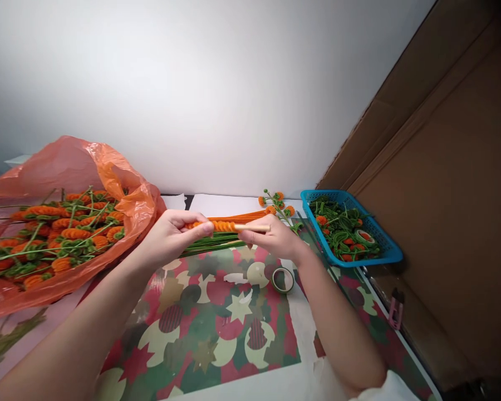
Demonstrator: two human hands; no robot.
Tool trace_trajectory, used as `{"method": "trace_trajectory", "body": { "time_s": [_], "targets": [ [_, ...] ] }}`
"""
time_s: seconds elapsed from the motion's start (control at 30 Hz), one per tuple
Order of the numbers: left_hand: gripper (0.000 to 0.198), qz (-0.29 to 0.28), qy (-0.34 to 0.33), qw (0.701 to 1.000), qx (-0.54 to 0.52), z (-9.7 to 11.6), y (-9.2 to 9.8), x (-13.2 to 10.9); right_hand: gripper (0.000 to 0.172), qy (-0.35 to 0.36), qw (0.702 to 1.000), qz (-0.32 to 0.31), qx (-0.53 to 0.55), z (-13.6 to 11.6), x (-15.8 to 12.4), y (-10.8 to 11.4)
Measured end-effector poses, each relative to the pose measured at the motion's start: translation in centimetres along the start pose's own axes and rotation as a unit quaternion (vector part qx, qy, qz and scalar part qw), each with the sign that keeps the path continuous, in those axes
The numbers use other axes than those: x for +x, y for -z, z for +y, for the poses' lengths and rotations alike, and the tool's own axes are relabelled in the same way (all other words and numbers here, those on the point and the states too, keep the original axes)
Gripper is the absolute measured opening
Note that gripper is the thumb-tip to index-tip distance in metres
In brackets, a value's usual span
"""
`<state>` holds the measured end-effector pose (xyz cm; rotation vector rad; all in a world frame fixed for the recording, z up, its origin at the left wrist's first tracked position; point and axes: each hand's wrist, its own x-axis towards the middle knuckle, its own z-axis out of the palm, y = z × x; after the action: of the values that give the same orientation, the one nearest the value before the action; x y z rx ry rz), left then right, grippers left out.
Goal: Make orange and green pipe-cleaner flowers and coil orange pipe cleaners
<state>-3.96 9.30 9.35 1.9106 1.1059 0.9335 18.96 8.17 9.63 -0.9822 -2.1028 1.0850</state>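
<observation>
An orange pipe cleaner (224, 226) is coiled around a pale wooden stick (256, 228), held level above the table. My left hand (175, 235) pinches the coiled part between thumb and fingers. Closed around the bare end of the stick is my right hand (276, 238); its lower fingers are partly hidden. Just behind the hands lie straight orange pipe cleaners (244, 216), and green stems (211, 244) are below them. A roll of green tape (283, 280) rests on the patterned sheet, near my right forearm.
To the left, an orange plastic bag (144, 214) holds many orange fuzzy flowers (75, 234) with green stems. A blue basket (388, 252) of green and orange pieces stands right. A small orange flower sprig (279, 203) lies at the back. A pink cutter (396, 312) is by the right edge.
</observation>
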Motion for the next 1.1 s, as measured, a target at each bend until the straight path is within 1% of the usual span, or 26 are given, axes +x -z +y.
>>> {"method": "trace_trajectory", "body": {
  "time_s": [0.03,0.1,0.13,0.17,0.2,0.23,0.3,0.33,0.37,0.4,0.43,0.47,0.53,0.6,0.63,0.67,0.7,0.73,0.8,0.83,0.87,0.9,0.93,1.0,1.03,1.1],
  "targets": [
    [0.038,-0.037,0.0,0.999,0.002,-0.1,0.2,0.0,0.044,-0.014,1.0,-0.004,0.016,0.5,0.1,0.4],
    [0.039,-0.097,0.001,0.995,0.029,-0.2,0.4,0.1,0.045,-0.039,0.999,0.019,0.007,1.2,0.0,1.1],
    [0.04,-0.109,0.0,0.992,0.055,-0.3,0.4,0.2,0.046,-0.045,0.998,0.042,-0.014,1.3,-0.1,1.3],
    [0.04,-0.105,-0.005,0.991,0.088,-0.4,0.4,0.2,0.045,-0.046,0.996,0.064,-0.044,1.1,-0.2,1.4],
    [0.04,-0.084,-0.01,0.989,0.125,-0.4,0.3,0.3,0.045,-0.041,0.992,0.084,-0.079,0.7,-0.3,1.4],
    [0.039,-0.045,-0.017,0.986,0.159,-0.4,0.2,0.4,0.045,-0.033,0.988,0.1,-0.114,0.3,-0.4,1.2],
    [0.037,0.048,-0.017,0.982,0.183,-0.2,0.0,0.4,0.045,-0.012,0.98,0.114,-0.162,-0.8,-0.5,0.6],
    [0.037,0.082,-0.011,0.983,0.161,-0.1,-0.1,0.4,0.045,-0.001,0.981,0.112,-0.16,-1.2,-0.5,0.3],
    [0.036,0.101,-0.004,0.987,0.122,0.0,-0.1,0.3,0.045,0.006,0.985,0.102,-0.137,-1.5,-0.4,0.1],
    [0.036,0.097,0.002,0.992,0.075,0.1,0.0,0.3,0.045,0.01,0.992,0.081,-0.1,-1.5,-0.3,0.0],
    [0.035,0.07,0.007,0.997,0.03,0.2,0.2,0.2,0.045,0.008,0.997,0.053,-0.059,-1.3,-0.3,0.0],
    [0.036,0.025,0.011,1.0,-0.003,0.2,0.4,0.1,0.045,0.0,1.0,0.023,-0.022,-1.0,-0.2,0.2],
    [0.038,-0.074,0.022,0.997,-0.022,0.0,0.9,0.1,0.045,-0.025,0.999,-0.017,0.014,-0.2,-0.2,0.7],
    [0.039,-0.133,0.037,0.99,0.005,-0.3,1.2,0.2,0.044,-0.044,0.999,0.003,-0.005,0.4,-0.3,1.3],
    [0.04,-0.139,0.042,0.989,0.032,-0.4,1.3,0.3,0.045,-0.048,0.998,0.03,-0.03,0.5,-0.4,1.5],
    [0.04,-0.13,0.041,0.988,0.067,-0.5,1.2,0.4,0.045,-0.047,0.995,0.058,-0.061,0.4,-0.5,1.5],
    [0.04,-0.107,0.035,0.988,0.108,-0.6,1.1,0.4,0.045,-0.043,0.991,0.083,-0.097,0.1,-0.6,1.4],
    [0.041,-0.072,0.025,0.986,0.146,-0.6,0.9,0.5,0.045,-0.035,0.985,0.103,-0.132,-0.2,-0.6,1.1],
    [0.04,0.027,0.007,0.982,0.187,-0.3,0.4,0.4,0.044,-0.016,0.975,0.125,-0.181,-1.0,-0.5,0.5],
    [0.039,0.067,0.006,0.982,0.174,-0.1,0.2,0.4,0.043,-0.008,0.975,0.126,-0.18,-1.2,-0.5,0.3],
    [0.038,0.088,0.011,0.986,0.141,0.0,0.1,0.3,0.043,-0.003,0.98,0.12,-0.158,-1.3,-0.3,0.1],
    [0.037,0.086,0.015,0.992,0.092,0.2,0.1,0.3,0.043,0.001,0.988,0.104,-0.116,-1.2,-0.2,0.1],
    [0.036,0.066,0.017,0.997,0.046,0.3,0.1,0.2,0.044,0.002,0.995,0.079,-0.063,-1.0,-0.2,0.2],
    [0.036,0.002,0.016,1.0,-0.006,0.3,0.5,0.2,0.045,-0.007,0.999,0.026,0.024,-0.4,-0.1,0.8],
    [0.036,-0.028,0.016,0.999,-0.007,0.2,0.7,0.2,0.045,-0.017,0.999,0.01,0.042,0.0,-0.2,1.3],
    [0.037,-0.075,0.02,0.997,0.01,-0.1,1.0,0.3,0.044,-0.033,0.999,0.018,0.034,0.3,-0.5,2.0]
  ]
}}
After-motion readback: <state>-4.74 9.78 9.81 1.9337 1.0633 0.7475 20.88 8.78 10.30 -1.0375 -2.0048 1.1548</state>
